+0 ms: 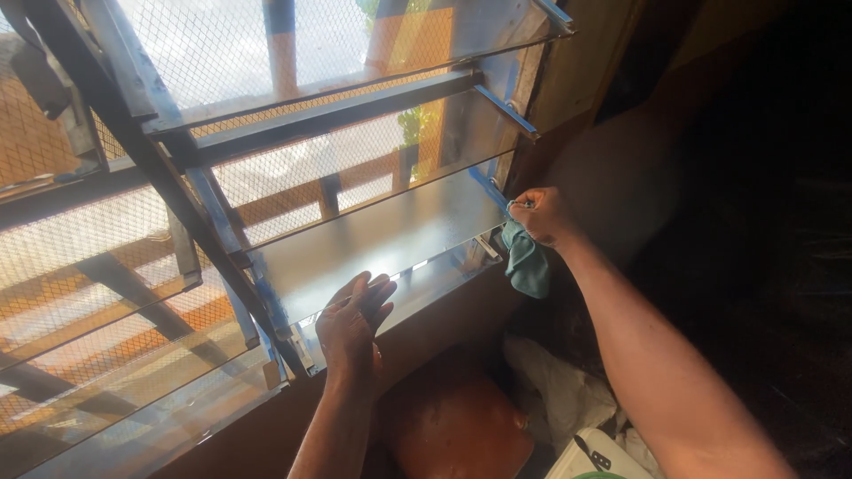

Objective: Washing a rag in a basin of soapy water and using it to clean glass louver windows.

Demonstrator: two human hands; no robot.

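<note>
— What does the glass slat [373, 239] look like?
— A long frosted pane, tilted open, lowest of the window's open slats, lying just under the dark bar.
— And the cloth [525, 262]?
— Small, teal and crumpled, hanging at the slat's right end, just below its metal clip.

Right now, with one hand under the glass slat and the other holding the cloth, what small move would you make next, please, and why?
Probably draw the teal cloth in the right hand leftward along the glass slat, since the left hand steadies its front edge.
</note>
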